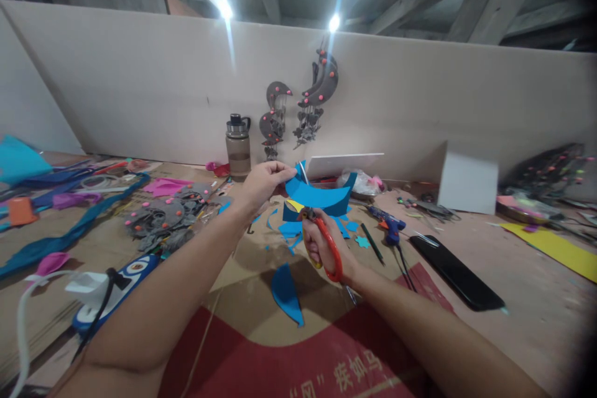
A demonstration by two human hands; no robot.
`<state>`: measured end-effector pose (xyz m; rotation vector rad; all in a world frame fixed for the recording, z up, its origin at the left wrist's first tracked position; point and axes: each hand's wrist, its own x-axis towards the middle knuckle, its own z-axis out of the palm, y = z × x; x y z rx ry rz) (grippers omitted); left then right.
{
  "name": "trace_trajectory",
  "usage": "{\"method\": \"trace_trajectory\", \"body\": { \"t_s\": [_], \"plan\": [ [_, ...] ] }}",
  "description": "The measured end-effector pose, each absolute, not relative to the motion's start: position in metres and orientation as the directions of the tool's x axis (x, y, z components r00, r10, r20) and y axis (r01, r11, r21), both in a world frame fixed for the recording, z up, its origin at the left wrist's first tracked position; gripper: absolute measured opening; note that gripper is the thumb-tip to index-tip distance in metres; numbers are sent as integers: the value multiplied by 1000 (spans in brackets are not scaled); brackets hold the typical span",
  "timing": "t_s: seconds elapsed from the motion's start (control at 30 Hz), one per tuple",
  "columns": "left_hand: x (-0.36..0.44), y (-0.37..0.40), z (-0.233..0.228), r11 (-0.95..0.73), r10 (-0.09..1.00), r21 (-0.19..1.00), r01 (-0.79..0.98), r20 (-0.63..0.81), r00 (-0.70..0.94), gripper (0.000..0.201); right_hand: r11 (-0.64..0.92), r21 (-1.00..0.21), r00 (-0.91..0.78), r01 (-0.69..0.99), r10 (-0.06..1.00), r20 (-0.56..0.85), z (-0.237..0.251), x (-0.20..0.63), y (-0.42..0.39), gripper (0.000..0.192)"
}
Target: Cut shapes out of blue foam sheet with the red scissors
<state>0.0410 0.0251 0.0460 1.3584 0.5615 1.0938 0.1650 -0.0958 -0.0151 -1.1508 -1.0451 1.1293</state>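
Note:
My left hand [268,183] pinches the left end of a curved blue sheet [321,197], which looks like paper or felt, raised above the work surface. In my right hand [321,242] are red-handled scissors [336,261], with my fingers wrapped through the handles. The blades reach up to the sheet near my left fingertips, and part of them is hidden behind it. Below my hands, a blue half-moon piece [286,295] lies on the cardboard [242,305]. Blue offcuts [291,230] and a small blue flower shape [362,241] are scattered beyond.
A glue gun [389,224], a dark pencil [372,244] and a black phone [457,270] lie to the right. At left are grey decorated pieces [170,211] and a blue power strip [119,289]. A bottle [238,148] stands by the wall, near hanging moon ornaments [321,81].

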Motion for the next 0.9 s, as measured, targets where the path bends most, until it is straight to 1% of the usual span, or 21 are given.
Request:
{"method": "trace_trajectory", "body": {
  "t_s": [0.13,0.3,0.53,0.73,0.9],
  "plan": [
    [37,31,45,-204,857,939,-277,308,413,41,22,-994,126,-105,992,9,-22,166,-93,38],
    [36,34,44,-271,850,937,-222,341,400,39,46,-995,120,-90,992,35,-26,168,-92,36],
    [37,33,43,-303,843,937,-172,348,411,41,75,-994,97,-79,993,67,-27,169,-91,37],
    [42,29,41,-292,847,941,-173,338,410,43,119,-983,68,-137,992,110,-28,170,-91,38],
    [45,28,39,-292,852,942,-165,334,403,40,128,-983,95,-132,989,116,-27,169,-93,41]
  ]
}}
